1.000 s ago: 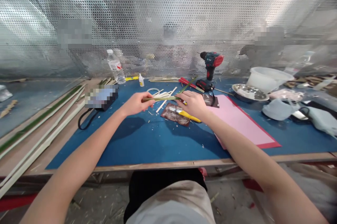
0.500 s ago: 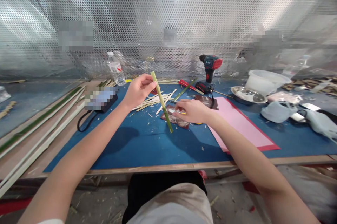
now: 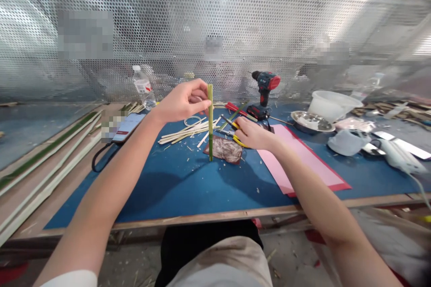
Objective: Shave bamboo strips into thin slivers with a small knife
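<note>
My left hand (image 3: 183, 100) pinches the top of a green bamboo strip (image 3: 210, 130) and holds it upright, its lower end on the blue mat (image 3: 188, 183) beside a dark brown patch (image 3: 225, 149). My right hand (image 3: 252, 133) rests on the mat to the right, its fingers closed round a yellow-handled cutter (image 3: 235, 136) whose dark tip points left. A loose pile of pale bamboo slivers (image 3: 183, 132) lies behind the upright strip.
A pink sheet (image 3: 298, 159) lies to the right. Behind stand a red and blue drill (image 3: 264, 87), a water bottle (image 3: 143, 85), a metal dish (image 3: 311, 121) and a white tub (image 3: 332, 103). A phone (image 3: 126, 126) and long bamboo slats (image 3: 43, 161) are to the left. Perforated metal screen (image 3: 215, 31) closes the back.
The left hand has lifted the bamboo strip from lying flat to standing upright. The right hand let go of the strip and closed on the yellow-handled cutter.
</note>
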`<action>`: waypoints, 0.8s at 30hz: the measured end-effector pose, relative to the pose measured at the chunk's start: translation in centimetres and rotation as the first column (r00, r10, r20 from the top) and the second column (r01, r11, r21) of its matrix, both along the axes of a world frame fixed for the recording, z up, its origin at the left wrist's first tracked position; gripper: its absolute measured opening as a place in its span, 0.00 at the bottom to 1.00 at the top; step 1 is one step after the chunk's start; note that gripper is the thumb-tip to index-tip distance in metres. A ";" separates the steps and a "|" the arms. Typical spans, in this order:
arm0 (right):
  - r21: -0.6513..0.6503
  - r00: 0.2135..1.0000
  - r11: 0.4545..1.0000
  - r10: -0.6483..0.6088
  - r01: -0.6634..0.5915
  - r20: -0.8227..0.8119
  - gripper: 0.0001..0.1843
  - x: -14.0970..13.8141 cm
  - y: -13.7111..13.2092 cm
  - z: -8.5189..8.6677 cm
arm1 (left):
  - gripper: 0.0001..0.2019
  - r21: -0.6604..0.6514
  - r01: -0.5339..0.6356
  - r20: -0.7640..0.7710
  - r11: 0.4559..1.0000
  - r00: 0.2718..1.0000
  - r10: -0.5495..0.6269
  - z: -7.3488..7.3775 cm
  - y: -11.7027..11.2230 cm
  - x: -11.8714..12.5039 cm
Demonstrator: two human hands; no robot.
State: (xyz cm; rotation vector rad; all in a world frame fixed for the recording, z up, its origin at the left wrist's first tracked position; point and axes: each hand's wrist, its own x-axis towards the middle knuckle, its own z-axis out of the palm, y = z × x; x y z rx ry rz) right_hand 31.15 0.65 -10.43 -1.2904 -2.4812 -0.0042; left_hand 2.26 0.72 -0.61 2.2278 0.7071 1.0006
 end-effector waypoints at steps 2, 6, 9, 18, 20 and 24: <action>0.040 0.993 0.999 -0.013 0.018 -0.114 0.10 -0.1 -0.2 0.5 | 0.09 -0.001 0.052 -0.055 0.999 0.997 -0.052 0.5 0.4 -0.2; 0.105 0.971 0.994 0.014 0.011 -0.238 0.19 -0.5 -1.1 1.2 | 0.08 -0.024 0.151 -0.161 0.988 0.975 -0.153 1.5 1.3 -0.6; 0.268 0.972 0.963 0.087 -0.026 -0.217 0.21 -0.8 -1.7 1.1 | 0.08 -0.052 0.162 -0.198 0.985 0.965 -0.169 1.8 1.4 -0.4; 0.604 0.999 0.796 -0.044 0.039 -0.006 0.24 -3.1 -2.5 0.3 | 0.10 -0.175 0.158 -0.339 0.972 0.917 -0.210 0.8 0.7 0.5; 0.614 0.998 0.788 -0.065 0.048 0.006 0.25 -3.4 -2.6 0.3 | 0.11 -0.160 0.161 -0.352 0.974 0.913 -0.209 0.8 0.7 0.5; 0.589 0.992 0.802 -0.127 0.098 0.008 0.26 -3.6 -2.8 0.4 | 0.11 -0.143 0.152 -0.364 0.978 0.911 -0.195 0.9 0.6 0.6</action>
